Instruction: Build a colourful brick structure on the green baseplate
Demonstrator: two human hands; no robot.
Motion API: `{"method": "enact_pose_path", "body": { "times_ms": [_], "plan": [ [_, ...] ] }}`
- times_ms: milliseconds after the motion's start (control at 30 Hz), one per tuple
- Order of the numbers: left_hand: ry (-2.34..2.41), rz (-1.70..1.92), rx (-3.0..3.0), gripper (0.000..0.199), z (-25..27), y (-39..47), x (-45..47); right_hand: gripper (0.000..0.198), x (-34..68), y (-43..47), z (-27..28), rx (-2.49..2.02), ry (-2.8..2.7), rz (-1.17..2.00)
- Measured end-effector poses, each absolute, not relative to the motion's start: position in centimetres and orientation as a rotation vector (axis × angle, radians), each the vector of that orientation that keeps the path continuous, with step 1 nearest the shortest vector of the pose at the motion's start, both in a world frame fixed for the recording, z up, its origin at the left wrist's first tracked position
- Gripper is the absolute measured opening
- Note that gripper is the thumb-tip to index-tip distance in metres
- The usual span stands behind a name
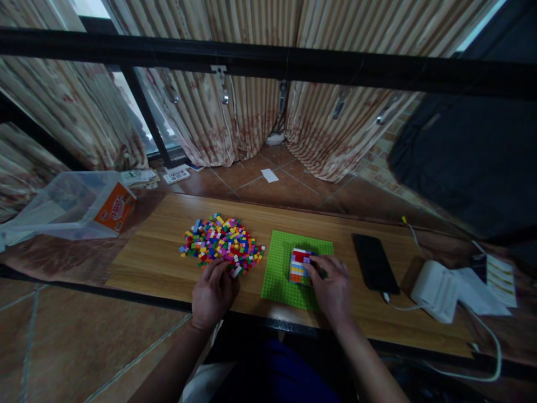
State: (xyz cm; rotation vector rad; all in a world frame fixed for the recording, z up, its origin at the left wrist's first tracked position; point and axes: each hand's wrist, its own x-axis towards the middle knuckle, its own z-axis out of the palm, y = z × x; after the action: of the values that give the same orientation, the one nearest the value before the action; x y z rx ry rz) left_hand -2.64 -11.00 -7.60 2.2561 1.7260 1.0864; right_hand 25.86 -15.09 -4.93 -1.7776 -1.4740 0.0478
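A loose pile of small toy bricks (222,238) in many colours lies on the wooden table. At its near edge is my left hand (212,294), its fingers curled and closed among the bricks. What they hold, if anything, is hidden. To the right lies a green studded baseplate (279,263), bearing a block of stacked bricks (296,268) in rows of white, red, blue, yellow and orange. My right hand (333,285) reaches over the baseplate's right side, thumb and finger closed on a small purple brick (306,260) at the top of the block.
A black phone (375,263) with a white cable lies right of the baseplate. Beyond it are a white device (436,291) and papers (482,288). A clear plastic bin (75,196) stands at far left. A dark rail (251,53) crosses before the curtains.
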Motion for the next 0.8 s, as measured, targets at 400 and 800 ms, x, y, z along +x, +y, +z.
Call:
{"method": "enact_pose_path", "body": {
  "times_ms": [400,800],
  "plan": [
    [1.715,1.083,2.267,0.023,-7.5,-11.0,-2.7,0.026,24.5,-14.2,-4.9,-1.727,-1.496,-0.024],
    [1.717,1.073,2.280,0.022,-7.5,-11.0,-2.6,0.024,24.2,-13.8,-5.5,-1.779,-1.524,-0.126]
  ]
}}
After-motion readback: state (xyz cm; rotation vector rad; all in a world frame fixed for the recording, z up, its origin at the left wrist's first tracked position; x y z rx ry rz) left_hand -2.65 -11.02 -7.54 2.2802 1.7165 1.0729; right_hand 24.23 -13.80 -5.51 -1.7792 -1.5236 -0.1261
